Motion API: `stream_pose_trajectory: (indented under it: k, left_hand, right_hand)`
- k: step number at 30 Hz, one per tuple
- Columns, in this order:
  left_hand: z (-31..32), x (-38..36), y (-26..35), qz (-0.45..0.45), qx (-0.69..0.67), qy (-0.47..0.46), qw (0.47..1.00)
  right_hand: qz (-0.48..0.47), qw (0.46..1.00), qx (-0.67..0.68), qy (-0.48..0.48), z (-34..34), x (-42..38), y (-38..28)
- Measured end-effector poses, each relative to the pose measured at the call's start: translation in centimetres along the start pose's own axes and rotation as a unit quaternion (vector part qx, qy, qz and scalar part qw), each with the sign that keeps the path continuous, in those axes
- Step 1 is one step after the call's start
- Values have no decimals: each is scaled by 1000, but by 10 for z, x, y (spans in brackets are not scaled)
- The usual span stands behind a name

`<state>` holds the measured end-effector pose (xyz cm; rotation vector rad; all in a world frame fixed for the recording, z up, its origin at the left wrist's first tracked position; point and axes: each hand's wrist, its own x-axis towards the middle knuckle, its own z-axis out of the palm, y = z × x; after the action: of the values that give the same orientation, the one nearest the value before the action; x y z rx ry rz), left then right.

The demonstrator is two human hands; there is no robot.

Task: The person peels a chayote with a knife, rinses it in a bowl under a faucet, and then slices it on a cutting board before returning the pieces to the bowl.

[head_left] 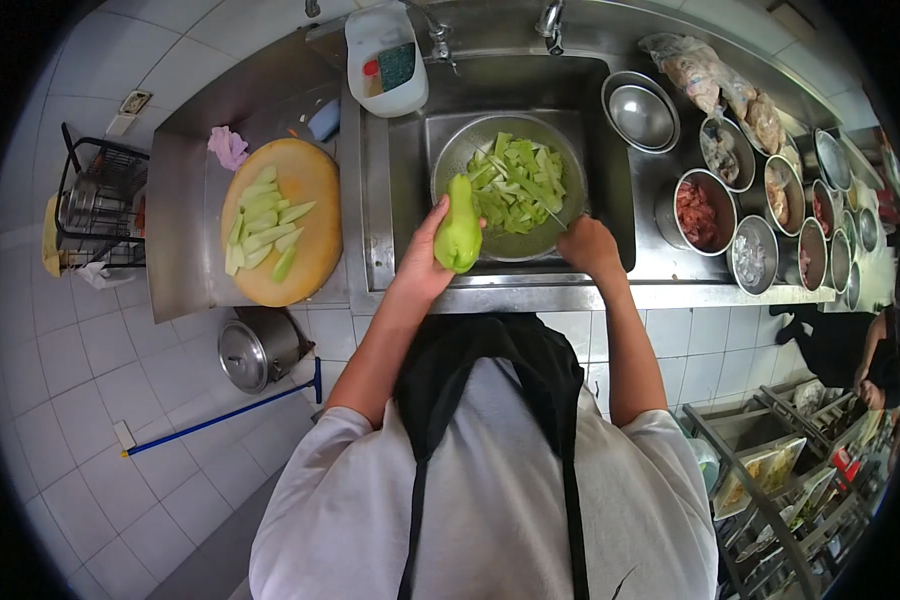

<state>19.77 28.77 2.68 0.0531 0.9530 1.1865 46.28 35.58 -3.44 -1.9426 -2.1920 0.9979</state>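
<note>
My left hand (426, 251) is wrapped round a whole pale green gourd-like vegetable (459, 228), held upright over the sink's front side. My right hand (588, 245) is closed round a knife handle at the lower right of a metal bowl. The thin knife blade (553, 216) points up and left over the bowl. Cut green pieces (518, 182) fill much of the bowl (452, 152), which sits in the steel sink (610, 180). To the left, a round cutting board (315, 215) bears pale green wedges (261, 222).
A white plastic container (398, 100) stands at the sink's back left. Several metal bowls, one with red meat (699, 214), and bagged food (692, 72) line the right counter. A lidded pot (245, 356) is on the floor. Another person (835, 345) stands far right.
</note>
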Motion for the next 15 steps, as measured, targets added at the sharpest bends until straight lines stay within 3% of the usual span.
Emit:
stream_pose_trajectory:
  k: [1, 4, 7, 9, 15]
  left_hand:
    - [7, 0, -1, 31, 18, 25, 999]
    - [6, 2, 6, -23, 33, 6, 999]
    - [33, -11, 12, -34, -50, 12, 998]
    - [12, 12, 1, -22, -55, -12, 998]
    - [22, 22, -8, -8, -92, 11, 996]
  right_hand:
    - [-12, 1000, 5, 10, -3, -6, -8]
    - [-57, 997, 22, 55, -13, -35, -40]
    - [-126, 985, 48, 112, -13, -63, -72]
    - [-172, 974, 62, 131, -9, -74, -84]
    - [-234, 952, 2, 197, 1, -76, -99]
